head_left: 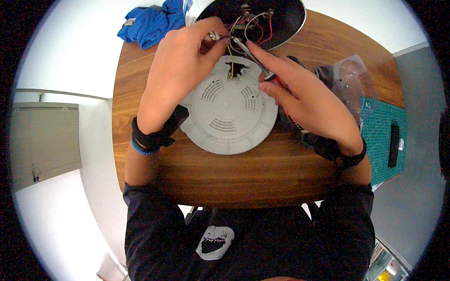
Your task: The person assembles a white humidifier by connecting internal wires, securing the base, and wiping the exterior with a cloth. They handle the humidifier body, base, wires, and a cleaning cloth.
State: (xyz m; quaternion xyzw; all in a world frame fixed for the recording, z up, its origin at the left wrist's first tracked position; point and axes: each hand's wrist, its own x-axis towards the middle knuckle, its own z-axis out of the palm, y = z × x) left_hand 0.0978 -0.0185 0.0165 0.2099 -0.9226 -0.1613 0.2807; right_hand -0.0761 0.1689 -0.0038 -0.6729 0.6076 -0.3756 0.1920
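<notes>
My left hand (pixel 180 58) pinches a small white and metal part (pixel 214 36) between thumb and fingers. From near it a thin yellow wire (pixel 231 58) runs down to a black component (pixel 236 70) at the far edge of a round white vented base (pixel 225 114). Closed around a soldering iron (pixel 253 57) is my right hand (pixel 304 93). The iron's metal tip points up and left, close to the pinched part; whether they touch I cannot tell. Just beyond both hands lies a dark round shell (pixel 293 23) with a white rim, holding red and white wires.
A blue cloth (pixel 152 25) lies at the table's far left. Right of my right hand are a clear plastic bag (pixel 351 77) and a green cutting mat (pixel 377 150) with a black strip-shaped object (pixel 393 145) on it. The wooden table (pixel 225 182) has a curved edge.
</notes>
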